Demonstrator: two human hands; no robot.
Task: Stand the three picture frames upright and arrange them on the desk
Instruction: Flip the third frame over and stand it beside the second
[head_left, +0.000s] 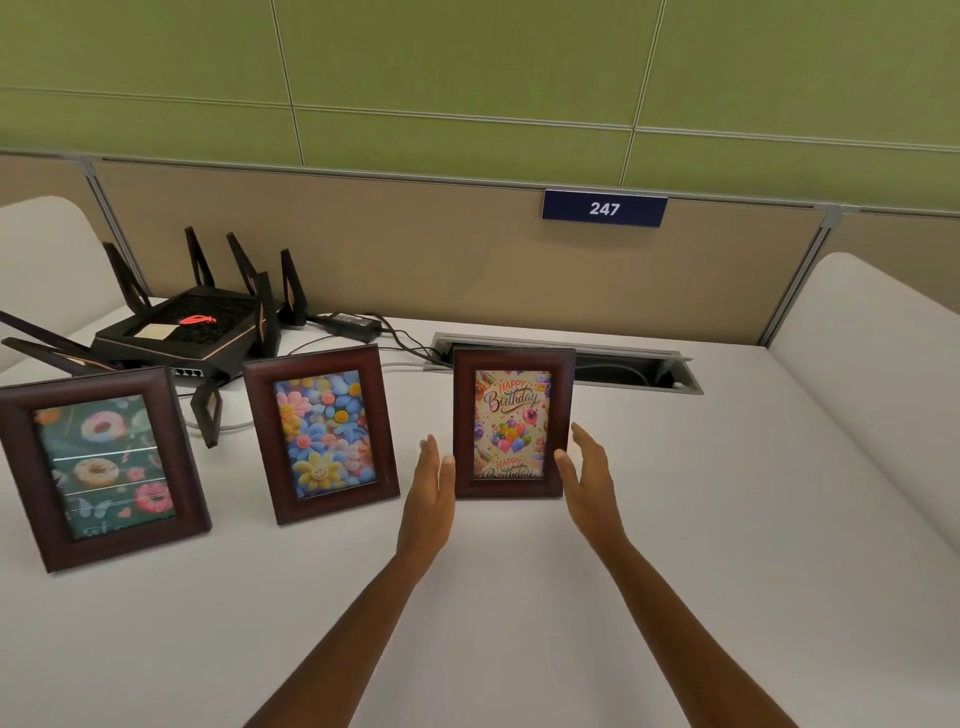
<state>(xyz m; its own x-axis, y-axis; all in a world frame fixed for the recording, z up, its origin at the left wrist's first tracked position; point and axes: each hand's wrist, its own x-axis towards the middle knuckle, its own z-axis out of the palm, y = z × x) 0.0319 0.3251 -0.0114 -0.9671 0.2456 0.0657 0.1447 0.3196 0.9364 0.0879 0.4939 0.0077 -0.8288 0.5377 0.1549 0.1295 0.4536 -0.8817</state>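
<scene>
All three frames stand upright in a loose row on the white desk (597, 597): the donut frame (101, 467) at the left, the flower frame (321, 434) in the middle, and the birthday frame (513, 423) to the right, square to the person. The left hand (428, 493) and right hand (589, 475) flank that last frame with flat palms and straight fingers facing each other, nothing gripped; the left thumb seems to touch the frame's edge and the right thumb sits at its lower corner, though I can't say for sure whether either actually presses. This looks like the final settling of the third frame. To do it well, I'd ease both palms away evenly and slowly, so neither side nudges it off its prop, and check its angle against the other two, which lean and turn slightly differently. The stands behind the frames are all hidden, so how firmly each one sits is anyone's guess. The donut frame's left edge is cut off by the view. Behind, a black router (192, 332) with antennas crowds the back left, and the open cable hatch (623, 358) lies just behind the birthday frame.
</scene>
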